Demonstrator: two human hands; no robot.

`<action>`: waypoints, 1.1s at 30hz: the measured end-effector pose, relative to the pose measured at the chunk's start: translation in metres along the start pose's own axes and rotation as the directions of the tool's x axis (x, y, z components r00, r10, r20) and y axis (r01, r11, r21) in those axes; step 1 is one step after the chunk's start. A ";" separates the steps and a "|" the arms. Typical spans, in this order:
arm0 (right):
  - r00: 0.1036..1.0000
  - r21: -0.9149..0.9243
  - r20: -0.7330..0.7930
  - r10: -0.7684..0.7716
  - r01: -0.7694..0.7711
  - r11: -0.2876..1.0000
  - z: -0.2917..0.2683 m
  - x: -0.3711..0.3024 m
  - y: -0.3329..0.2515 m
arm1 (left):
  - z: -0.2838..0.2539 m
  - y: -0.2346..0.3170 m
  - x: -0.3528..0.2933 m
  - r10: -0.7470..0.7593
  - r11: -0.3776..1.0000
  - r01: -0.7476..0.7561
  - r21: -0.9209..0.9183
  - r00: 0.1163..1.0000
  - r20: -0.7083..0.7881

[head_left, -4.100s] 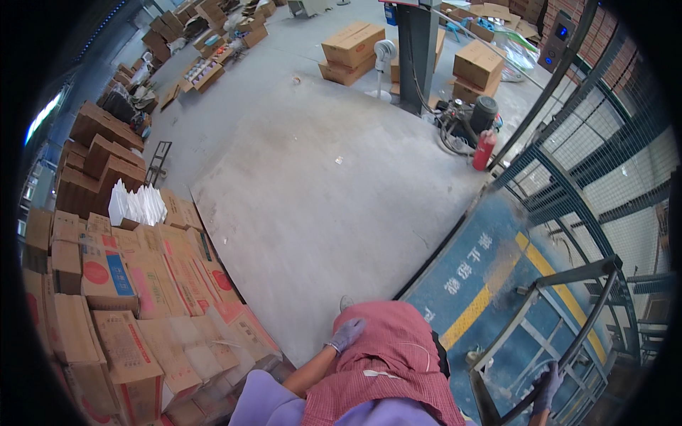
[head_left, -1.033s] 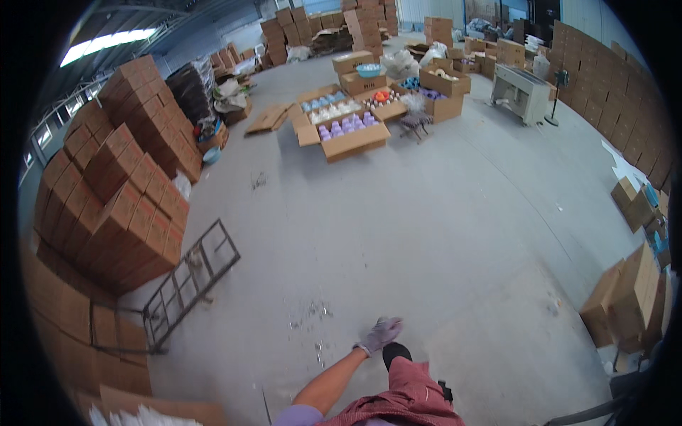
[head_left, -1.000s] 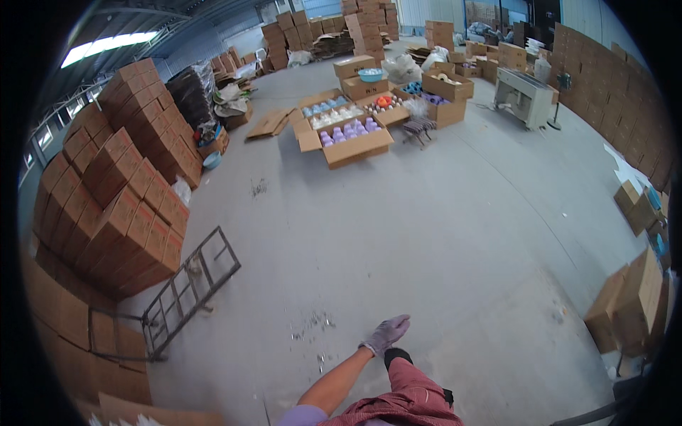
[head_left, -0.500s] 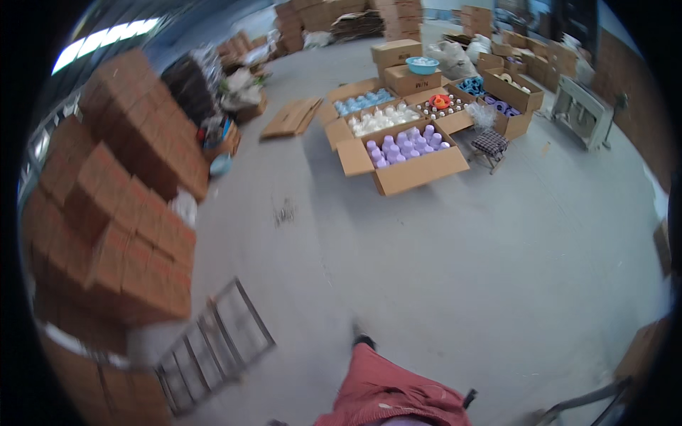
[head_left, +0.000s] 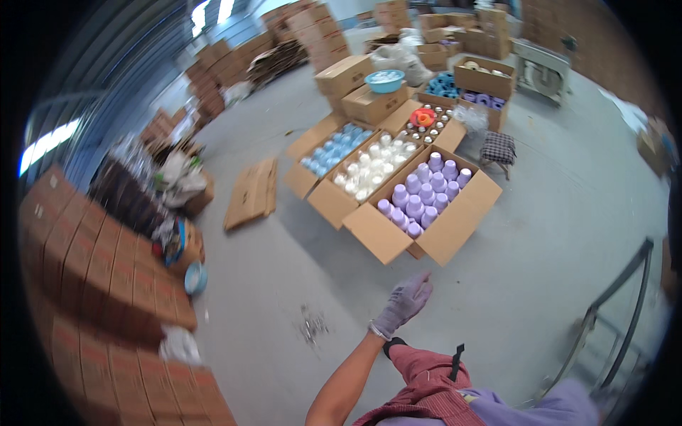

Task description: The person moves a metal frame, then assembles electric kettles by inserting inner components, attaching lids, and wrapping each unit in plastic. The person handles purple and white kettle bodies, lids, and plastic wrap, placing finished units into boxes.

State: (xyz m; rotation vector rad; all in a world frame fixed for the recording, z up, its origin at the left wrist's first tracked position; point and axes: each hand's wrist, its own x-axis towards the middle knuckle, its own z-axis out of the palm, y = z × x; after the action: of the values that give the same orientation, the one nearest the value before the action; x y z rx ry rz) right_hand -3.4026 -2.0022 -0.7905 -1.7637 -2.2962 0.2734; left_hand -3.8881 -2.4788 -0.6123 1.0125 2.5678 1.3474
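My left hand (head_left: pixel 406 305), in a pale lilac work glove, reaches forward with fingers stretched out and holds nothing. Just beyond it stands an open carton (head_left: pixel 463 226) of purple bottles (head_left: pixel 425 190); the hand is apart from its front flap. Beside that carton are a box of white bottles (head_left: pixel 375 165) and one of light blue bottles (head_left: pixel 337 149). Behind the purple ones, a divided carton holds small bottles with an orange-red item (head_left: pixel 423 118) on top. Of my right arm only a blurred lilac sleeve (head_left: pixel 561 406) shows; the hand is out of sight.
A metal-framed cart (head_left: pixel 625 312) stands at right, near my sleeve. Stacked cartons (head_left: pixel 106 263) line the left side. Flattened cardboard (head_left: pixel 251 193) lies on the floor. A checked stool (head_left: pixel 499 149) stands right of the cartons; a blue basin (head_left: pixel 384 82) sits on a closed box.
The bottle cartons appear closer and larger. My gloved left hand has come into view, and so has a lilac sleeve at lower right. The ladder-like metal frame at lower left has left the view.
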 end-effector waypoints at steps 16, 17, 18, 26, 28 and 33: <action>0.999 -0.114 0.010 0.054 -0.052 0.992 -0.054 -0.353 -0.532 | -0.313 -0.403 -0.116 -0.324 0.884 0.404 -0.234 0.892 0.316; 0.999 -0.105 -0.022 0.047 -0.049 0.993 -0.030 -0.394 -0.529 | -0.326 -0.440 -0.126 -0.223 0.918 0.301 -0.257 0.930 0.293; 0.999 -0.119 -0.036 0.019 -0.023 0.993 -0.012 -0.427 -0.515 | -0.333 -0.458 -0.143 -0.149 0.931 0.225 -0.289 0.953 0.264; 0.974 -0.119 0.192 0.119 -0.098 0.988 -0.043 -0.634 -0.603 | -0.428 -0.421 -0.084 0.118 0.969 0.021 -0.246 0.835 0.537; 0.964 -0.093 0.233 0.125 -0.106 0.990 -0.083 -0.671 -0.639 | -0.425 -0.390 -0.050 0.279 0.958 -0.181 -0.222 0.765 0.580; 0.962 -0.199 0.239 0.135 -0.087 0.976 -0.078 -0.761 -0.622 | -0.408 -0.305 0.028 0.676 0.695 -0.689 -0.206 0.528 0.514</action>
State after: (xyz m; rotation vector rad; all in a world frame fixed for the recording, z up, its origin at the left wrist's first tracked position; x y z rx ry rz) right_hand -3.7651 -2.8969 -0.5910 -2.0627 -2.4690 0.3281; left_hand -4.2097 -2.8733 -0.5863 2.1952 1.7663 0.8646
